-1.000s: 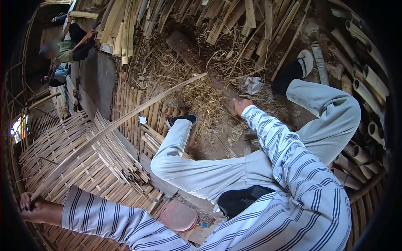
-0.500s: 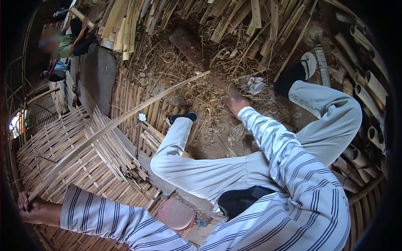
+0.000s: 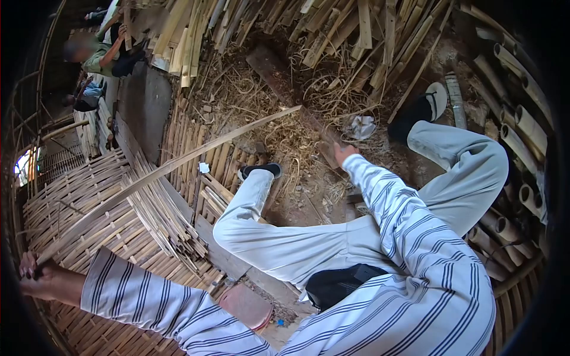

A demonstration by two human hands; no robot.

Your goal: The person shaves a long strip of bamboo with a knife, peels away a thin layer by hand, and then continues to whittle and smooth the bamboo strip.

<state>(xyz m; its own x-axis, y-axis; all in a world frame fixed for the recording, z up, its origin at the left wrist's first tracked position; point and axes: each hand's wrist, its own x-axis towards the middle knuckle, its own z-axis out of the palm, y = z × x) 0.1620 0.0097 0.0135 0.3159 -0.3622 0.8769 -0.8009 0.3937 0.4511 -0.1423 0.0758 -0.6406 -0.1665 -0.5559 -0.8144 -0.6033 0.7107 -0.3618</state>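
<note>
At the far left edge, my left hand (image 3: 37, 277) is closed around the lower end of a long, flat bamboo strip (image 3: 157, 178). The strip slants up and right across the view, and its pointed tip overlaps the middle of a long, broad machete blade (image 3: 276, 77), dark and rusty. My right hand (image 3: 343, 154) grips the near end of this machete, low over the floor between my legs. Most of its handle is hidden by my fingers. Thin curled bamboo shavings (image 3: 332, 89) lie around the blade.
Split bamboo slats (image 3: 332, 26) are heaped at the top, and bamboo poles (image 3: 525, 133) line the right side. Woven bamboo matting (image 3: 77, 202) with loose strips (image 3: 163, 213) lies left. A co-worker (image 3: 107, 56) sits upper left holding a bamboo piece. A pinkish round pad (image 3: 246, 305) lies below.
My right hand has shifted slightly right and down with the machete. The bamboo strip's tip has moved slightly right and down, while my left hand has moved slightly left and up.
</note>
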